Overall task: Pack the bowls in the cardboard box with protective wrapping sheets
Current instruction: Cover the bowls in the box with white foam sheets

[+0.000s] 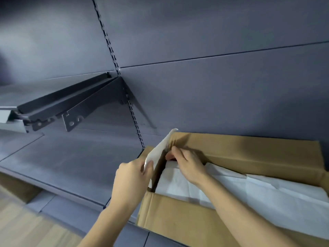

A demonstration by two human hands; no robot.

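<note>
While the left hand (132, 177) pinches the white wrapping sheet (161, 148), the right hand (188, 164) curls its fingers into the cardboard box (178, 218) corner.

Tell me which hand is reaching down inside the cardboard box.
The right hand: its fingers dip inside the cardboard box at the far left corner, over the white wrapping sheets. The left hand stays outside, gripping a raised sheet edge.

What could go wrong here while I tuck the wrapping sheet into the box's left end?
1. The left hand pinches the sheet's raised edge while the right hand pushes down in the corner; opposing pulls could tear the thin wrapping sheet.
2. The cardboard box overhangs the front of the grey shelf, so pressing down might tip it.
3. No bowls are visible; padding underneath cannot be checked.
</note>
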